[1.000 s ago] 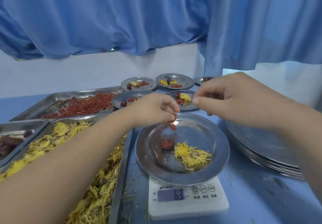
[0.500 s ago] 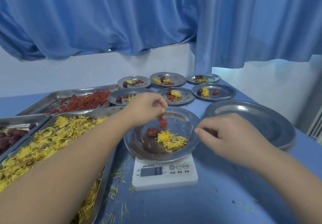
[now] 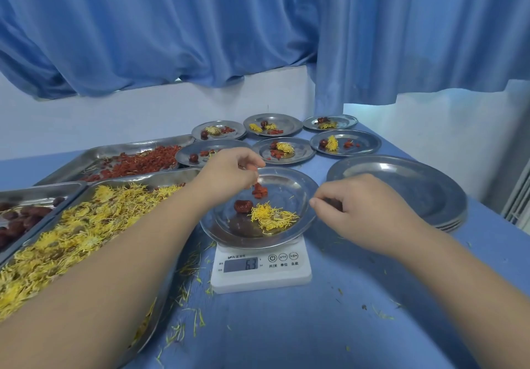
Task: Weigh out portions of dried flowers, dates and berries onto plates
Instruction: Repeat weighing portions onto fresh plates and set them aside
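- Heap of red berries [image 3: 260,191], laid on the far part of the plate directly under the left fingertips; a few more are pinched in the curled fingers of the left hand [image 3: 232,172], which is held just above the heap.
- Single date [image 3: 243,206], dark red, set just nearer than the pinch and beside the heap.
- Tuft of dried flowers [image 3: 272,216], yellow, placed just beside the date, between the two hands.
- Round metal plate [image 3: 289,176], carried on the scale, below the left hand and just left of the right hand.
- Curled right hand [image 3: 364,205], thumb and forefinger brought to the plate's right rim; whether anything is gripped cannot be told.
- White scale [image 3: 261,275], seated under the plate; 63 is shown on its display.
- Stack of empty plates [image 3: 401,185], kept just beyond and to the right of the right hand.
- Six filled plates [image 3: 304,152], ranged beyond both hands, each bearing flowers, berries and a date.
- Three metal trays, lined up left of the left forearm: berry tray [image 3: 120,147] farthest, flower tray [image 3: 160,175] under the forearm, date tray [image 3: 43,186] at the far left.
- Loose petals [image 3: 186,282], scattered on the blue table [image 3: 286,325] below the left forearm.
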